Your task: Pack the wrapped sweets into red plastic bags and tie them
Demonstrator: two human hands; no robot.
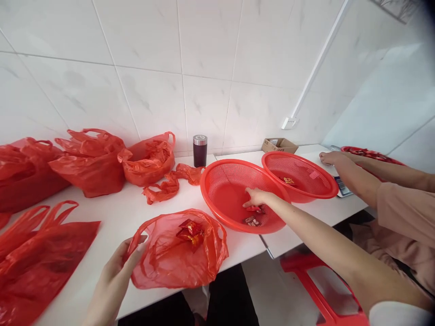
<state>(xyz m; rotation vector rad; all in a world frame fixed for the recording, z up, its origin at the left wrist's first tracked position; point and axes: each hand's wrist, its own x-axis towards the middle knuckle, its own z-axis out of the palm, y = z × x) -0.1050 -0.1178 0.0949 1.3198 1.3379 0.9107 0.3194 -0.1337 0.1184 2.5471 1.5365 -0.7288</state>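
Note:
My left hand (pixel 117 271) grips the left rim of an open red plastic bag (pixel 176 262) lying at the table's front edge. A few red wrapped sweets (pixel 190 232) lie inside the bag. My right hand (pixel 255 198) reaches into the nearer red mesh basket (pixel 220 181), its fingertips pinching a small red packet (pixel 254 208). A few more small packets (pixel 251 221) lie on the basket's bottom just below that hand.
A second red basket (pixel 306 163) stands behind, holding a small item. Another person's hand (pixel 331 157) rests on a scale (pixel 343 186) at the right. Filled red bags (pixel 91 163), a flat bag (pixel 41 258), a dark flask (pixel 200 150) and a cardboard box (pixel 279 145) surround the work area.

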